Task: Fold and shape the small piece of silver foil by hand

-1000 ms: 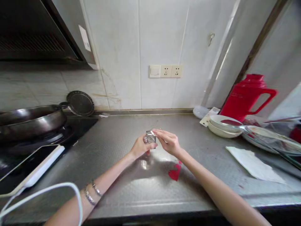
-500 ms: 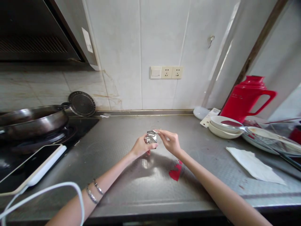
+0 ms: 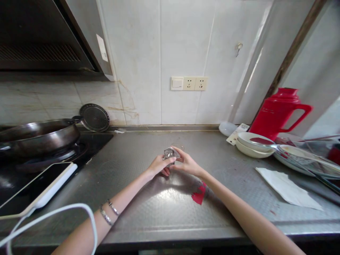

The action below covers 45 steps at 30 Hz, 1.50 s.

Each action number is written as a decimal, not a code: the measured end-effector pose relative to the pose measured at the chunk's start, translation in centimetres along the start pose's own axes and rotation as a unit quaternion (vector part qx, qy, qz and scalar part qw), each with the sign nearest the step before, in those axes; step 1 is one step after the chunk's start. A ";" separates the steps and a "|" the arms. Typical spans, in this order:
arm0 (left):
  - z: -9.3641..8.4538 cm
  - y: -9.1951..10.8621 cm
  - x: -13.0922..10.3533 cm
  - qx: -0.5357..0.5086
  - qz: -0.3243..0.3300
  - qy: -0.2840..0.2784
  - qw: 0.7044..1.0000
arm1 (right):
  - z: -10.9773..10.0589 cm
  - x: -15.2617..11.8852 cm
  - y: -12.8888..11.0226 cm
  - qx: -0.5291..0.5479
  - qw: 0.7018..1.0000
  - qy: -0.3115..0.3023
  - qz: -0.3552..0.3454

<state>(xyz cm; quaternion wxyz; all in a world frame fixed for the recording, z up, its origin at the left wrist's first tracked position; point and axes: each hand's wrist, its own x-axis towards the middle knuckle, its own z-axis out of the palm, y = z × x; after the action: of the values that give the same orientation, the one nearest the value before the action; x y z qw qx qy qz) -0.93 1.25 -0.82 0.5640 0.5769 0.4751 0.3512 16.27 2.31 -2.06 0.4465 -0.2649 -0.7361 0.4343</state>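
A small shiny silver object point(image 3: 169, 153) is held above the metal counter point(image 3: 170, 216), near the middle of the view. My left hand point(image 3: 158, 165) is closed on it from the left, with the thumb across its lower front. From the right, my right hand point(image 3: 186, 164) grips it too, fingers at its top edge and right side. Fingers partly cover the object, and I cannot make out exactly what it is. A torn red patch point(image 3: 198, 194) lies on the counter below my right wrist.
At left, a pan point(image 3: 39, 136) sits on the stove, with a phone point(image 3: 34, 191) and white cable in front. To the right are stacked bowls point(image 3: 253, 150), a red thermos point(image 3: 277, 115), plates point(image 3: 305, 159) and a white paper point(image 3: 288, 187).
My right hand has moved from a pinch at the object's top corner to a wider hold around its right side. The object has turned a little, and the view has shifted slightly.
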 end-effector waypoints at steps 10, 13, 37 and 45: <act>-0.9 -1.4 0.5 0.016 0.047 -0.077 0.996 | -0.7 0.4 -0.5 -0.001 0.994 0.083 0.067; -0.6 -1.3 0.4 0.120 0.114 -0.001 0.986 | -0.5 0.4 -0.8 0.014 0.994 0.066 0.084; 1.6 -0.4 -1.2 -0.018 0.125 0.022 0.992 | -0.5 -0.4 -1.6 -0.287 0.933 0.141 -0.165; 1.8 -0.1 -1.5 -0.035 0.169 0.020 0.985 | 0.5 -0.3 -2.2 -0.261 0.932 0.215 -0.133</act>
<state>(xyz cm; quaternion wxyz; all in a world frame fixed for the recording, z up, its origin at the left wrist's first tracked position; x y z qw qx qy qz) 0.26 -0.78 -0.90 0.5066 0.6220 0.3695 0.4690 16.01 0.84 -0.42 0.5629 -0.3592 -0.7381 0.0964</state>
